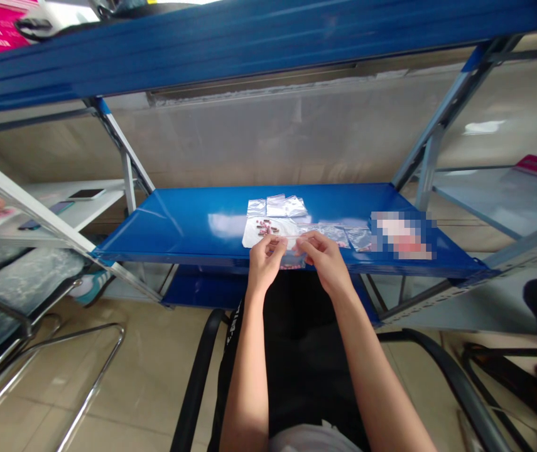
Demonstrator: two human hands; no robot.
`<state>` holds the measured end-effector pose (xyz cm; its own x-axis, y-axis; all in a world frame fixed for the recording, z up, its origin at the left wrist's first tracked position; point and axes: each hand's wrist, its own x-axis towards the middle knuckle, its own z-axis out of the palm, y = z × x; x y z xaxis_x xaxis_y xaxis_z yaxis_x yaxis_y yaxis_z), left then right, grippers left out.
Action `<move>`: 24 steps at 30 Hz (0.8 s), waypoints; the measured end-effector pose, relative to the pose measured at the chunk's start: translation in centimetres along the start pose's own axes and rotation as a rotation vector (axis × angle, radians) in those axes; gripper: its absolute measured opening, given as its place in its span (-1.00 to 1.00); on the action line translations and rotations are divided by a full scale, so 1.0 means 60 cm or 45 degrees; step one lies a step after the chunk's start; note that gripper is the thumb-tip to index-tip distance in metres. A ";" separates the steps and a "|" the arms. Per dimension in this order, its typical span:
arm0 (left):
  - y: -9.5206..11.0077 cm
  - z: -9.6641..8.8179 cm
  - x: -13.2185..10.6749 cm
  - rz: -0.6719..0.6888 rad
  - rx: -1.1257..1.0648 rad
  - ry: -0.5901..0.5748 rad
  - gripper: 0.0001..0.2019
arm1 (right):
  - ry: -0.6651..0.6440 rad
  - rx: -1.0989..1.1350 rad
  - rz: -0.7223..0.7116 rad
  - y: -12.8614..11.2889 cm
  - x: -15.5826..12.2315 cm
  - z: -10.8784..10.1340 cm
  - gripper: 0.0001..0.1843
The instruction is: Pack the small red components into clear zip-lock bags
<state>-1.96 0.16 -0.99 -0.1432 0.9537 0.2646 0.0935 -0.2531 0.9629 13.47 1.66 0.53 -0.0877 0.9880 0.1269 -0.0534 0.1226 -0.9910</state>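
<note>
Centre frame, on a blue steel shelf [193, 220] | I'm tracking left hand [265, 263] and right hand [322, 263], both closed in a pinch on a small clear bag [291, 261] | risk: a slipping pinch sending it over the front edge, or a knuckle scattering small red pieces [263, 228]

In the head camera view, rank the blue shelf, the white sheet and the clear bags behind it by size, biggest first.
1. blue metal shelf
2. white sheet
3. clear plastic bags, too alike to rank among themselves
</note>
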 end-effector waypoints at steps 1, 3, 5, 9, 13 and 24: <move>0.001 0.001 0.000 -0.004 -0.016 -0.018 -0.67 | 0.007 0.004 -0.001 0.001 0.000 -0.002 -0.62; 0.002 0.003 0.000 -0.002 -0.050 -0.042 -0.68 | 0.004 0.022 0.010 0.003 0.001 -0.006 -0.64; 0.003 0.004 0.000 0.003 -0.079 -0.041 -0.70 | -0.038 0.034 0.035 0.003 0.001 -0.010 -0.65; 0.005 0.005 0.000 0.006 -0.085 -0.057 -0.75 | -0.176 -0.006 0.077 -0.004 -0.003 -0.014 -0.65; 0.011 0.004 -0.002 0.006 -0.025 -0.066 -0.77 | -0.219 -0.081 0.023 -0.007 -0.007 -0.014 -0.62; -0.005 0.017 0.002 0.014 -0.066 -0.028 -0.73 | -0.122 -0.156 -0.211 0.013 0.008 -0.020 -0.70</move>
<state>-1.03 0.52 -1.30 -0.1210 0.9540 0.2745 0.0434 -0.2711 0.9616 14.55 2.33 -0.24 -0.1821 0.9407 0.2864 0.0462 0.2991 -0.9531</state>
